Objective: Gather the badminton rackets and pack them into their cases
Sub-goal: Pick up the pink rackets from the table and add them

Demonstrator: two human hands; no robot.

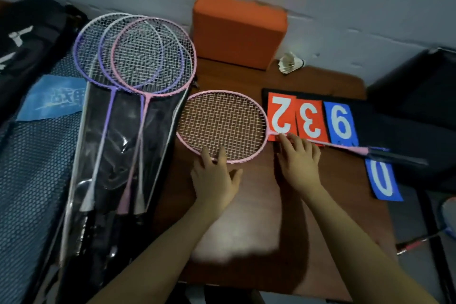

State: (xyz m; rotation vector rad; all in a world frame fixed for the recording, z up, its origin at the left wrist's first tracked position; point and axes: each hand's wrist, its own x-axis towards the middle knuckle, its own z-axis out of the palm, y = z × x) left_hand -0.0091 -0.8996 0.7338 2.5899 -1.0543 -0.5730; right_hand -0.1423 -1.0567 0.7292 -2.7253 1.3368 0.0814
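The left hand (214,175) lies palm down with fingers spread loosely, its fingertips resting on the near rim of the pink racket (223,126); it is not closed round anything that I can see. The right hand (299,158) reaches to the racket's throat, where head meets shaft, fingers curled down over the thin shaft; whether it has truly pinched the shaft or only touches it I cannot tell. Both forearms come in from the near edge, roughly parallel, wrists low over the bench (246,217).

The racket lies flat on the bench, head to the left, handle running right across the scoreboard (313,118) with its number cards. To the left three more rackets (138,57) lie stacked, heads overlapping, on a clear-fronted case (118,145); further left is a mesh bag (32,155). At the far side stand an orange block (239,29) and a shuttlecock (291,63).

The step in hand looks like lifting this last racket to join the others; best to grip the shaft firmly near the throat and steady the rim with the left, lifting clear so the handle does not drag the number cards; then swing the head left and lay it on the stack with handles aligned, so all slide into the case together.
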